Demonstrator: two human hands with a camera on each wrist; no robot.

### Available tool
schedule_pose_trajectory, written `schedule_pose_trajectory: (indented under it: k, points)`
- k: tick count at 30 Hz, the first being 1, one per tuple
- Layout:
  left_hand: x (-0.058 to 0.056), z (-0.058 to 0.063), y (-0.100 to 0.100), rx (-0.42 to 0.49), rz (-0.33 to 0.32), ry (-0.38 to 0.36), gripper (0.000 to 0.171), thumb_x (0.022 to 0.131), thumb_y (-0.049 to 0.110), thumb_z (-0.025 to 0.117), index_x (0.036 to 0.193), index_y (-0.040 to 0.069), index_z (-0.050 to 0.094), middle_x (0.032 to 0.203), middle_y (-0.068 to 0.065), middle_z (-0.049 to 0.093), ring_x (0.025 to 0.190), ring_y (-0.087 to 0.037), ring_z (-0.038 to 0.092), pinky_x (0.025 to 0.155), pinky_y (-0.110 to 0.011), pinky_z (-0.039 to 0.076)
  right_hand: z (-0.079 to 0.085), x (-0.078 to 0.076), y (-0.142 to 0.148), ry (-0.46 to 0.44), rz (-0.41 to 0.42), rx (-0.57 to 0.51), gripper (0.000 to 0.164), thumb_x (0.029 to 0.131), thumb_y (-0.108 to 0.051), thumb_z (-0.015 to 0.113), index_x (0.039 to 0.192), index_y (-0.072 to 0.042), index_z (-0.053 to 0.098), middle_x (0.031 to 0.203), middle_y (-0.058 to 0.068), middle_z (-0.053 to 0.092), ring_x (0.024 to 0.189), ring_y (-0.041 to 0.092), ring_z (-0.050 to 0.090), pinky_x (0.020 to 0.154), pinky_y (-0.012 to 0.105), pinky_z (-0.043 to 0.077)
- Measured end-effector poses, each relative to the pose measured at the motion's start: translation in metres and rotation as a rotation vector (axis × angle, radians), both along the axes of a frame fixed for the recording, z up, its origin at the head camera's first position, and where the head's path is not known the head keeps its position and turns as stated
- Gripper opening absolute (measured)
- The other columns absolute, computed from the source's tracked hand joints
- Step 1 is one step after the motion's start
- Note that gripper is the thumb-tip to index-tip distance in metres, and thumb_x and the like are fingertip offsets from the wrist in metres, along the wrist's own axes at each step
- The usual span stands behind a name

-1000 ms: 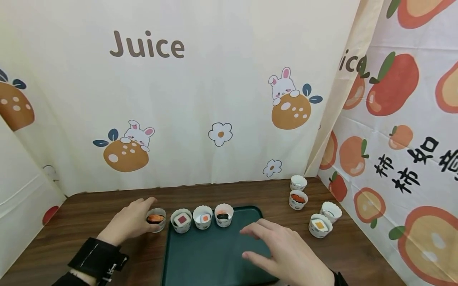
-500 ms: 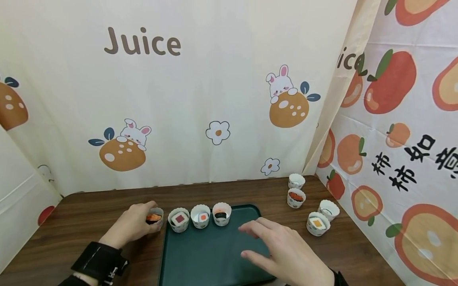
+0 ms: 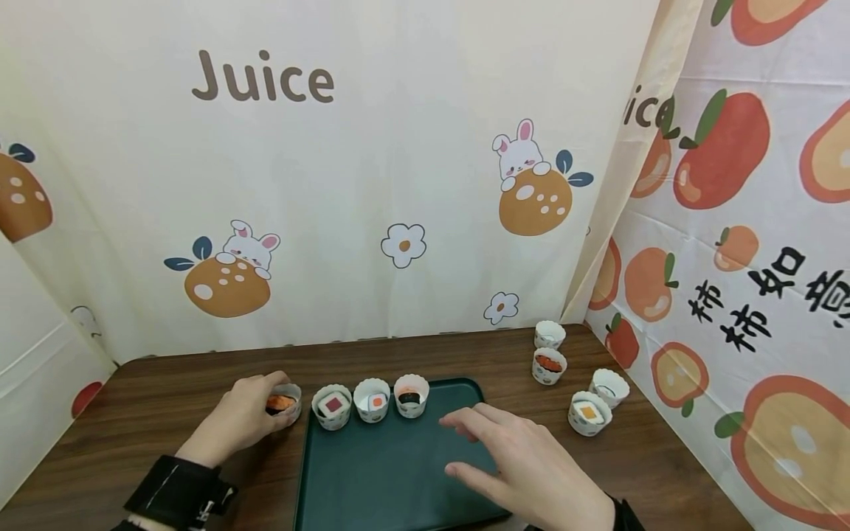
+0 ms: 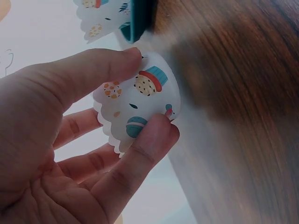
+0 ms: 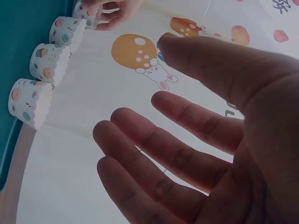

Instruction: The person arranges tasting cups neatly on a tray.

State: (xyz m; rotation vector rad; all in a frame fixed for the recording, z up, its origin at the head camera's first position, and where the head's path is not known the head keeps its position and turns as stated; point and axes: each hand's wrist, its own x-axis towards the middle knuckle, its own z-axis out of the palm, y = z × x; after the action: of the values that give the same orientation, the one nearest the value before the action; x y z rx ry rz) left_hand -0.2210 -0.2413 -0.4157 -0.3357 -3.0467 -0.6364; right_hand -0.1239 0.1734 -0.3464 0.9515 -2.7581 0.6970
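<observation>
My left hand [image 3: 240, 413] grips a white paper baking cup [image 3: 290, 405] just left of the tray. Inside that cup lies a sushi piece [image 3: 280, 403] with an orange topping. In the left wrist view, thumb and fingers press the printed wall of the paper cup [image 4: 154, 88]. Three more paper cups stand in a row along the back of the dark green tray [image 3: 392, 472]: one with a red-centred sushi roll [image 3: 333, 403], one with an orange-centred roll [image 3: 376, 401], one with a black-banded piece [image 3: 409, 399]. Over the tray's right side, my right hand [image 3: 524, 464] holds nothing, fingers spread.
At the right of the wooden table [image 3: 664, 472] stand a cup with red-topped sushi [image 3: 549, 366], a cup with a yellow-centred roll [image 3: 589, 414], and two further paper cups [image 3: 550, 334] behind them. Printed curtains [image 3: 398, 147] border the table's back and right.
My left fingers have come down around the paper cup, which has barely moved. The right hand stays over the tray. The head view has shifted slightly.
</observation>
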Motion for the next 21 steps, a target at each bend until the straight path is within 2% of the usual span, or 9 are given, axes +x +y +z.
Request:
schedule_pose_trajectory:
  k: [7, 13, 18, 21]
  points:
    - [0.010, 0.009, -0.004, 0.004, 0.017, 0.084, 0.045, 0.084, 0.019, 0.091, 0.120, 0.004, 0.069, 0.107, -0.015, 0.073, 0.095, -0.030, 0.070, 0.080, -0.054, 0.062, -0.001, -0.001, 0.002, 0.027, -0.003, 0.004, 0.037, 0.099, -0.052, 0.075, 0.130, -0.034, 0.068, 0.108, -0.018, 0.070, 0.095, -0.003, 0.067, 0.070, 0.023, 0.054]
    - [0.022, 0.023, 0.000, 0.018, 0.025, 0.156, 0.049, 0.083, 0.023, 0.093, 0.121, 0.005, 0.069, 0.107, -0.013, 0.074, 0.094, -0.029, 0.069, 0.078, -0.052, 0.061, -0.001, -0.003, 0.004, 0.020, 0.002, 0.000, 0.037, 0.099, -0.051, 0.074, 0.130, -0.033, 0.068, 0.107, -0.018, 0.069, 0.092, -0.004, 0.065, 0.068, 0.022, 0.052]
    - [0.033, 0.034, 0.012, 0.020, 0.011, 0.187, 0.052, 0.082, 0.026, 0.094, 0.123, 0.006, 0.069, 0.102, -0.008, 0.073, 0.087, -0.021, 0.066, 0.072, -0.042, 0.058, -0.002, -0.004, 0.005, 0.016, -0.002, -0.003, 0.036, 0.099, -0.049, 0.076, 0.129, -0.032, 0.069, 0.107, -0.018, 0.070, 0.092, -0.004, 0.065, 0.069, 0.022, 0.053]
    - [0.040, 0.039, 0.022, 0.024, -0.002, 0.232, 0.051, 0.080, 0.025, 0.095, 0.122, 0.009, 0.070, 0.098, -0.004, 0.071, 0.082, -0.015, 0.062, 0.067, -0.034, 0.053, -0.002, -0.006, 0.006, 0.000, 0.007, -0.003, 0.036, 0.099, -0.050, 0.074, 0.130, -0.032, 0.068, 0.109, -0.016, 0.070, 0.092, -0.003, 0.065, 0.068, 0.022, 0.052]
